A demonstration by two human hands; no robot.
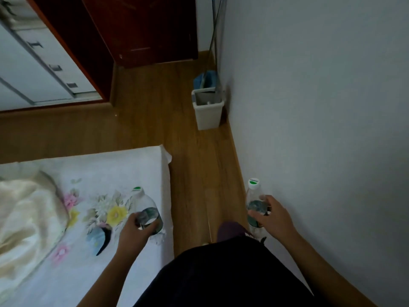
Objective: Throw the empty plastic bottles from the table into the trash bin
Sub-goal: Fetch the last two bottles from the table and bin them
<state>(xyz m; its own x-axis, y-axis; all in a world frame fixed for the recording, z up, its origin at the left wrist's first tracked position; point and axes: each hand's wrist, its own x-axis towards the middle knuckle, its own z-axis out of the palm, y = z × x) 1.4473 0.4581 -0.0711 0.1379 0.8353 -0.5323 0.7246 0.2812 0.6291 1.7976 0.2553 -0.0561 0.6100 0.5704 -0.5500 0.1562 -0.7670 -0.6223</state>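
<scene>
Left hand [132, 229] and right hand [273, 214] each gripped a plastic bottle, well short of the trash bin [209, 117].
The left hand curled its fingers round the label of a green-capped bottle [145, 203] over the edge of the flowered sheet [66, 218]; the right hand wrapped a second bottle [253, 193], upright, near the wall [321, 107]. The white bin stood open on the wooden floor [155, 120] against that wall, something blue [202, 79] just behind it.
</scene>
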